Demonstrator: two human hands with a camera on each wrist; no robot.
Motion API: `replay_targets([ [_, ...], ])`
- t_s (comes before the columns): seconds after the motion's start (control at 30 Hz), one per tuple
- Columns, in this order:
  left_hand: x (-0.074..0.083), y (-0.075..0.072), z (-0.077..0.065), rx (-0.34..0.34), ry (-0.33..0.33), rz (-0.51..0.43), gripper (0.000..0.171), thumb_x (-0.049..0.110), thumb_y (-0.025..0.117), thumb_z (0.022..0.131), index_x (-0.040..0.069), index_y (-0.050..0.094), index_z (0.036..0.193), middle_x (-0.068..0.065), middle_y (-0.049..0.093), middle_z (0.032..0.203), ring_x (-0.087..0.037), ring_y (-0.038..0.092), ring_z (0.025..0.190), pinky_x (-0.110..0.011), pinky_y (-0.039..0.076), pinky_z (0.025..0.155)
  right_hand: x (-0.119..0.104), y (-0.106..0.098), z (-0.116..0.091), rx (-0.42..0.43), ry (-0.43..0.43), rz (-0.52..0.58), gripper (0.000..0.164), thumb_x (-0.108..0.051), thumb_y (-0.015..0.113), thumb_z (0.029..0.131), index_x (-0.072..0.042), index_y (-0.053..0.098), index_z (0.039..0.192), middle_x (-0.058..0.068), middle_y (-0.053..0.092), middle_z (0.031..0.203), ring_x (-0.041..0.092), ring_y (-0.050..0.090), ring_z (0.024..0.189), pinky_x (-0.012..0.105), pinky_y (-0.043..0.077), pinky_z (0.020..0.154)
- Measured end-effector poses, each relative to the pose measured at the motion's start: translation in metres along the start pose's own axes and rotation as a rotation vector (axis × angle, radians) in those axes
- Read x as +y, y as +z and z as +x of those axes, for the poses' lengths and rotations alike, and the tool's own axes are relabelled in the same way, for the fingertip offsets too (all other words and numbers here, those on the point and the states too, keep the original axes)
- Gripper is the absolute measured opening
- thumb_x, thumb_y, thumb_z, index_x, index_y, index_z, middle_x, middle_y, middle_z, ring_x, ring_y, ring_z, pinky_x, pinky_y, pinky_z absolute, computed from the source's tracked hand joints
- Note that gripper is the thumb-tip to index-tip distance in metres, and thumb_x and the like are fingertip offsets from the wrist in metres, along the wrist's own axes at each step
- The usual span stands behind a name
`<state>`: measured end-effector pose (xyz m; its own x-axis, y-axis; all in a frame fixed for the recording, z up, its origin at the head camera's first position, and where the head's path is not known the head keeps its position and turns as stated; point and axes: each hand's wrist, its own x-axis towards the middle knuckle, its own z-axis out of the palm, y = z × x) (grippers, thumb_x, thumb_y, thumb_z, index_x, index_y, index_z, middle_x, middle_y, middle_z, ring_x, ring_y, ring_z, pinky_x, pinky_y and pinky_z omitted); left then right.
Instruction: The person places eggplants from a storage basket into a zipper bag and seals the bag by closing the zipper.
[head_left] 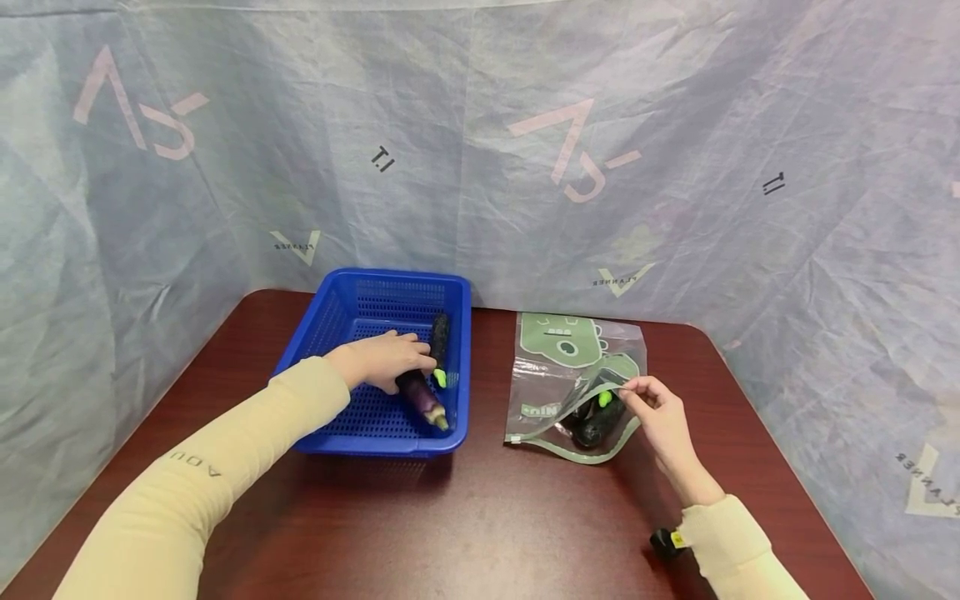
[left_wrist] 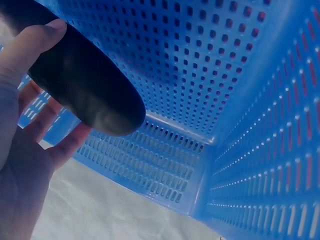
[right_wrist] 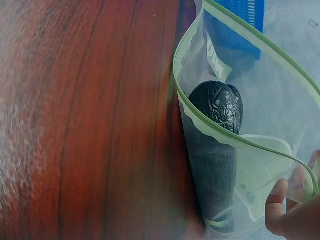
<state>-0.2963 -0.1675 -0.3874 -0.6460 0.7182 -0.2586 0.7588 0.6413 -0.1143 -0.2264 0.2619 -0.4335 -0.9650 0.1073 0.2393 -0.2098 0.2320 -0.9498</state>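
My left hand (head_left: 393, 360) reaches into the blue plastic basket (head_left: 463, 358) and grips a dark purple eggplant (head_left: 425, 400) by its rounded end. In the left wrist view, the thumb lies over the eggplant (left_wrist: 90, 82) and the fingers curl beneath it. Beside it in the basket lies a dark, bumpy, cucumber-like vegetable (head_left: 440, 337) with a bright green end. At the right, my right hand (head_left: 663, 417) pinches the green-edged mouth of a clear zip bag (head_left: 534, 387), which gapes. Inside the bag are dark long vegetables (head_left: 596, 429), one with a bright green end.
Both basket and bag rest on a reddish-brown wooden table (head_left: 480, 525). Grey printed cloth (head_left: 465, 167) surrounds the table at the back and sides. A small black object with a yellow label (head_left: 663, 543) is by my right sleeve.
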Motion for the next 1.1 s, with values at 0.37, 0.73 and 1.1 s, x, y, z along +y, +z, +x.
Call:
replay_targets([
  [0.37,-0.002,-0.008,-0.008,0.028,-0.028,0.016,0.049,0.017,0.081,0.073,0.028,0.054,0.112,-0.003,0.050,0.133,-0.032,0.045,0.123,-0.060,0.039,0.095,0.001,-0.001,-0.001,-0.013,-0.003,-0.009,0.022,-0.007,0.063,0.089,0.010,0.057,0.101,-0.010,0.063,0.082,0.010,0.059,0.075,0.016,0.047,0.065],
  [0.73,-0.005,-0.025,-0.016,0.138,-0.037,0.033,0.049,0.020,0.082,0.072,0.027,0.055,0.112,-0.001,0.053,0.118,-0.029,0.048,0.111,-0.055,0.044,0.087,0.000,0.000,0.001,-0.019,0.002,-0.020,0.022,-0.007,0.063,0.089,0.010,0.056,0.101,-0.005,0.065,0.083,0.006,0.058,0.074,0.017,0.047,0.066],
  [1.1,-0.007,-0.045,-0.025,0.215,-0.048,-0.023,0.047,0.020,0.082,0.072,0.027,0.055,0.110,0.001,0.053,0.112,-0.027,0.048,0.107,-0.048,0.043,0.083,-0.002,0.000,0.001,-0.011,-0.007,-0.044,0.020,-0.006,0.062,0.089,0.009,0.058,0.101,-0.002,0.064,0.084,0.007,0.056,0.072,0.017,0.046,0.063],
])
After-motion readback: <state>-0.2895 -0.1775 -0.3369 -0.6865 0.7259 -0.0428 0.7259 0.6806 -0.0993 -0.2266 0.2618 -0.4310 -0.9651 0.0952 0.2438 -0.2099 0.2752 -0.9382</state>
